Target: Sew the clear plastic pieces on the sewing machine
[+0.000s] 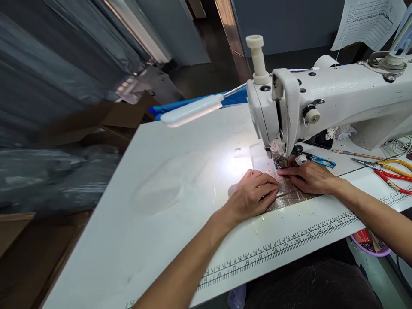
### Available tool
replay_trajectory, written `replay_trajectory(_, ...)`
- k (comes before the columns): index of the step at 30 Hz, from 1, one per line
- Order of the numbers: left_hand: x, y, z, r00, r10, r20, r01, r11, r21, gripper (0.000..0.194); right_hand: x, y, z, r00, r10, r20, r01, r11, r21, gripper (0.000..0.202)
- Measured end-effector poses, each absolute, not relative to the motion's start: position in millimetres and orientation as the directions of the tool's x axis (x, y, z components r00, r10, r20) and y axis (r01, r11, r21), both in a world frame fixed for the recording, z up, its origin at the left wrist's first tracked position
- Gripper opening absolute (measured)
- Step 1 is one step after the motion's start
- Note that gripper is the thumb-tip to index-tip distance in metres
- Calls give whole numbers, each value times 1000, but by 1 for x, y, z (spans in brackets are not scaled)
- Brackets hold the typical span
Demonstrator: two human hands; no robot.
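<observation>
On the far left, the lamp [193, 110] hung over the white table [119, 206]. My left hand [255, 191] lay palm down, fingers bent and close together, at the near side of the sheer, pink-spotted fabric [269, 165]; I couldn't tell whether they gripped any. The fabric lay just beyond those fingers, by the presser foot [280, 162]; its long axis was too covered to read. My right hand [304, 176] pointed leftward, fingers drawn narrow at the fabric's right side, nearer the foot than my left; whether it pinched, I couldn't tell. Farther right lay blue snips [319, 161].
</observation>
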State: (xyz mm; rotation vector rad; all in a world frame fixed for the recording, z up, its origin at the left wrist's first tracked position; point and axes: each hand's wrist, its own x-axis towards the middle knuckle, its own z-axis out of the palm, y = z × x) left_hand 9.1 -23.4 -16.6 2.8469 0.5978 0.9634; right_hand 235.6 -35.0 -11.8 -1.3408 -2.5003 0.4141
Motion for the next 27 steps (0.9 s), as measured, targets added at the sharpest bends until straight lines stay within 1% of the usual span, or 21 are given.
replay_trajectory(3, 8, -23, -16, 767, 327, 551, 319, -941, 114, 20, 236, -36, -12, -526, 843, 112, 763, 526, -376, 38)
replay_trajectory(7, 9, -26, -11, 794, 297, 531, 314, -947, 61, 17, 237, -37, -14, -592, 787, 171, 702, 609, -370, 37)
replay_trajectory(9, 10, -27, -9, 801, 305, 516, 320, -945, 62, 17, 237, -38, -14, -615, 767, 183, 685, 635, -358, 34)
replay_trajectory(13, 10, -23, -9, 818, 296, 494, 289, -953, 92, 18, 236, -39, -11, -613, 773, 166, 707, 630, -321, 32)
replay_trajectory(16, 8, -19, -11, 821, 306, 482, 273, -952, 139, 19, 233, -41, -7, -602, 785, 145, 739, 616, -273, 34)
replay_trajectory(19, 5, -18, -13, 819, 336, 465, 293, -942, 165, 20, 227, -42, -1, -574, 811, 117, 783, 585, -214, 34)
replay_trajectory(23, 2, -18, -12, 833, 367, 415, 334, -930, 152, 22, 221, -42, 4, -540, 839, 67, 826, 544, -148, 37)
replay_trajectory(27, 2, -18, -10, 840, 372, 395, 352, -928, 126, 25, 221, -42, 2, -535, 842, 74, 833, 540, -118, 37)
